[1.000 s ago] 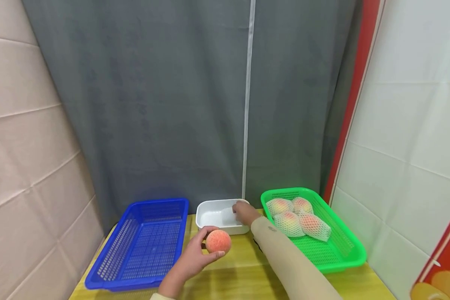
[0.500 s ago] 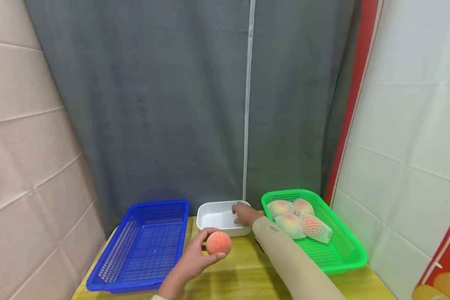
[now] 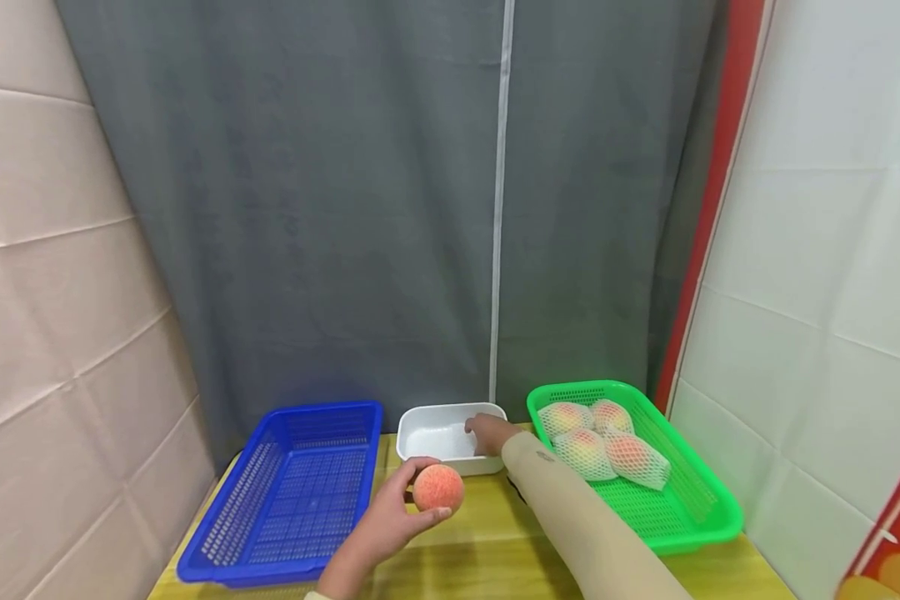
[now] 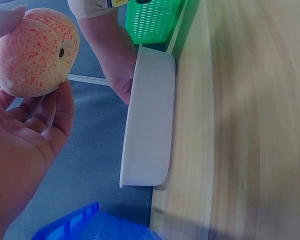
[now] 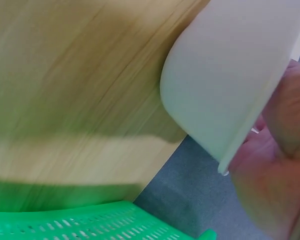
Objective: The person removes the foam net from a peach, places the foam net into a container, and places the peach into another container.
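My left hand (image 3: 390, 512) holds a reddish peach (image 3: 438, 488) between thumb and fingers, above the front of the table. In the left wrist view the peach (image 4: 37, 52) is bare and speckled red, with a small dark hole facing the camera. My right hand (image 3: 489, 432) reaches over the right end of a white tub (image 3: 450, 464), fingers bent down inside it. The tub's wall hides the fingertips in the right wrist view, and I cannot tell whether they pinch anything.
A blue plastic basket (image 3: 217, 560) stands to the left of the tub. On the right, a green basket (image 3: 708, 492) holds several peaches (image 3: 583, 450) in white foam nets. Behind the wooden table (image 3: 457, 575) hangs a grey curtain (image 3: 330, 208).
Inside the tub my right fingers have shifted and bent further; a whitish patch near them a second ago no longer stands out. The left hand keeps the peach nearly still.
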Tool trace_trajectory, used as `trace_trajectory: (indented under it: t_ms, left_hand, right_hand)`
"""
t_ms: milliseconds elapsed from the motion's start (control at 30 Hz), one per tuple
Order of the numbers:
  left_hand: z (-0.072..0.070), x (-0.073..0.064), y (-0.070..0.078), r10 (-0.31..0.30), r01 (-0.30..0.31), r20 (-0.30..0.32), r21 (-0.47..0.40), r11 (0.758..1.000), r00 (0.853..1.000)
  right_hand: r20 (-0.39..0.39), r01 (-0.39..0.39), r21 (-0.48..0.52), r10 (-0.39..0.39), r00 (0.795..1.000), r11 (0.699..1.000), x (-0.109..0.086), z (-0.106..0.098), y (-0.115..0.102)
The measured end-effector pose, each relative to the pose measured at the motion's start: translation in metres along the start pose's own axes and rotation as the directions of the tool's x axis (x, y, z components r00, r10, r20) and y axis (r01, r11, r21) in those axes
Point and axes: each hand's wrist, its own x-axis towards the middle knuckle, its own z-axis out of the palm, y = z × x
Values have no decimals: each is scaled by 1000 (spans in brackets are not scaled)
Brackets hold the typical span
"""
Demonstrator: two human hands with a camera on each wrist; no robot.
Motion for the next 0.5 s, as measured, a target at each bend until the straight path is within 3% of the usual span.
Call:
trace_trajectory:
  t_ms: [500]
  left_hand:
    - [-2,-2,3,-18,18,3,-5,1000,1000]
  right_hand:
    - [98,-120,35,116,988,992,1,-7,-11]
